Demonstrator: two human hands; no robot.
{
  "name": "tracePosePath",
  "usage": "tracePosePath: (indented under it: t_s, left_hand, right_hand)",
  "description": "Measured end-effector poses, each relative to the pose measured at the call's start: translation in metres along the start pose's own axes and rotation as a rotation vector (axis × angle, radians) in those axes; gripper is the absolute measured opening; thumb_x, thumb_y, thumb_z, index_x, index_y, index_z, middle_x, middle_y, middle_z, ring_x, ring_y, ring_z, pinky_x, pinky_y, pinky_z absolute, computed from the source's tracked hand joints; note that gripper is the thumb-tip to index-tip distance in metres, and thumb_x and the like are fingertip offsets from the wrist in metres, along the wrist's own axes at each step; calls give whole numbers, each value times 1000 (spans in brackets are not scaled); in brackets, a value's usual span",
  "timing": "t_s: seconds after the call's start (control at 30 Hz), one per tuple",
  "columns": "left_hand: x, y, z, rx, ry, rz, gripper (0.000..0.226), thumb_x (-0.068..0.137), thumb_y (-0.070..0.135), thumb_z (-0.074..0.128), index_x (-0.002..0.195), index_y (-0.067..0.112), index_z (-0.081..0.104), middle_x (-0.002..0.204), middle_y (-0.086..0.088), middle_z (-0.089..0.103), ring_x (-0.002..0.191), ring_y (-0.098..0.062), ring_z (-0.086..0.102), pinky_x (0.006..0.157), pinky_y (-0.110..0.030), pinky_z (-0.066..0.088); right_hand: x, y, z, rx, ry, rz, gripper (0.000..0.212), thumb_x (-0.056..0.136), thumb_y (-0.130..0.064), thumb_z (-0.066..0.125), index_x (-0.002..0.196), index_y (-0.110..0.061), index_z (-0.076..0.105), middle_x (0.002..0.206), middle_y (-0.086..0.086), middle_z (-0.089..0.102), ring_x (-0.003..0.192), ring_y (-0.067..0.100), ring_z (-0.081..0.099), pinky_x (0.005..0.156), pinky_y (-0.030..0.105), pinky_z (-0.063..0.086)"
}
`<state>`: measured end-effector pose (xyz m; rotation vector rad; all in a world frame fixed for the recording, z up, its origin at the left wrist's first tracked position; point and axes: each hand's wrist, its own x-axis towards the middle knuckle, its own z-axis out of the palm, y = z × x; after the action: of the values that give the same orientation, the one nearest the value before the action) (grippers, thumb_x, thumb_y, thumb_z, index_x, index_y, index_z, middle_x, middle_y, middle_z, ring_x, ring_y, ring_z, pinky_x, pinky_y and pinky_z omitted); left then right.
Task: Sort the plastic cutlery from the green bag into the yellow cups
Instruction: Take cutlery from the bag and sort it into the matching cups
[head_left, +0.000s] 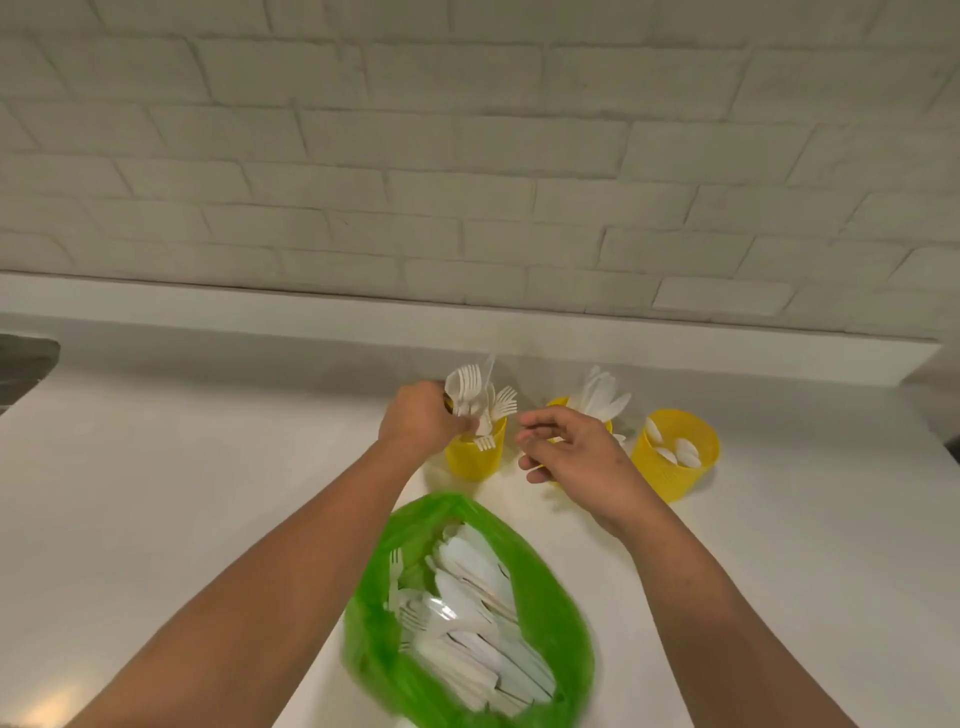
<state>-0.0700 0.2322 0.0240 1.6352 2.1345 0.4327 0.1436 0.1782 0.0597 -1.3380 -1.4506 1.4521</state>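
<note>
Gripping forks (475, 395) in leftmost cup (475, 460): left hand (421, 418).

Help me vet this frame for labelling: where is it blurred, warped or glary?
Head view: motion blur smears the green bag at its edges and softens the left hand, right hand and forks; head view: wide-angle distortion bows the brick wall courses and the counter edge; head view: a warm glare patch sits at the counter's lower-left corner; shadows are faint.

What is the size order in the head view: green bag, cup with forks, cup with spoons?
1. green bag, nearest the camera
2. cup with spoons
3. cup with forks, partly hidden by the left hand; the cups may really match
</note>
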Motion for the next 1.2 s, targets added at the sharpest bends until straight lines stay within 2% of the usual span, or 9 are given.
tracePosePath:
  t_s: [0.2,0.3,0.4,0.5,0.63,0.83,0.93,1.1,1.2]
  left_hand:
    - [5,11,-20,257,-177,77,46,75,35,87,111,13,71,111,-10,74,99,-29,71,74,-32,52]
    - [-13,11,-30,210,-34,130,54,80,25,76,130,10,61,131,-10,65,115,-30,66,92,-39,55]
    - [-69,10,-31,-80,334,229,35,84,24,71,118,23,62,116,4,58,89,-16,62,79,-32,52]
    - [-130,3,-13,-310,186,274,18,86,24,71,100,28,60,85,10,62,65,-11,58,66,-28,50]
    - [-167,-27,26,35,-136,175,15,92,23,60,106,25,66,101,6,69,87,-16,69,78,-38,57]
    - [-167,-36,52,168,-109,-19,57,103,26,48,155,11,31,150,-14,42,123,-34,59,95,-41,51]
    - [-152,-37,59,99,-145,-35,49,105,30,45,149,8,42,140,-16,57,119,-33,61,94,-39,50]
    - [-152,-40,65,-45,-102,-77,19,95,13,53,76,11,56,70,-5,58,67,-21,51,61,-37,41]
    - [-157,-41,68,-109,-105,-89,12,92,12,59,100,14,68,90,-13,72,78,-21,58,76,-38,52]
  right_hand:
    - [-23,-10,0,-74,-17,-57,15,95,-8,67,103,-20,71,96,0,68,81,24,72,78,38,62]
    - [-44,-9,8,-104,-144,-61,15,93,-1,66,100,-13,73,89,5,71,81,25,72,79,38,61]
    - [-65,9,29,-188,-433,44,27,92,4,58,92,-18,73,87,8,74,78,20,69,81,40,60]
    - [-71,44,47,-580,-545,151,20,91,-9,50,88,-14,69,87,7,70,81,22,68,78,43,60]
    - [-78,77,53,-1012,-326,153,19,95,-16,49,108,-7,59,124,17,57,116,35,59,86,30,46]
    - [-77,87,62,-1144,-88,31,52,92,-27,56,138,-11,38,144,12,35,132,35,37,102,41,42]
    - [-70,96,62,-1138,-112,54,60,89,-34,63,139,-14,36,143,10,35,133,35,34,100,45,43]
    - [-66,110,51,-1100,-138,3,64,87,-25,69,142,-22,37,143,7,37,133,34,36,103,46,42]
    - [-67,120,42,-1044,-133,8,66,82,-24,70,140,-20,38,142,11,39,132,35,39,107,42,40]
